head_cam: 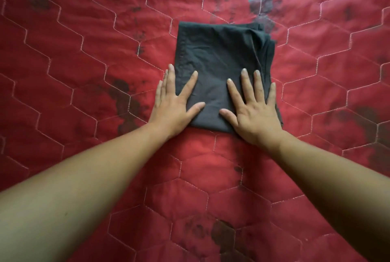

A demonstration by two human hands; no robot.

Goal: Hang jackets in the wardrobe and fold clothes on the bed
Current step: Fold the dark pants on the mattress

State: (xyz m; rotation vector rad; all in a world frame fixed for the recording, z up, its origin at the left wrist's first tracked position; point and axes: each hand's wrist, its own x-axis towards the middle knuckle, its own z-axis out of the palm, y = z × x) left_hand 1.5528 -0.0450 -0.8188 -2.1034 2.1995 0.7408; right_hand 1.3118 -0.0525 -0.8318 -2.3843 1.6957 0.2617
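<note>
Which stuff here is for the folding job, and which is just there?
For the job:
- folded dark cloth
- left hand and right hand, both lying flat on its near corners

Just there:
- red quilt under the cloth
- dark blotches on the quilt

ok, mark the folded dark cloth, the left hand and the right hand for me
folded dark cloth (219,50): head view, on the flat top layer, upper middle.
left hand (173,105): head view, on the back of the hand, flat on the cloth's left edge.
right hand (253,112): head view, on the back of the hand, flat on the cloth.
</note>
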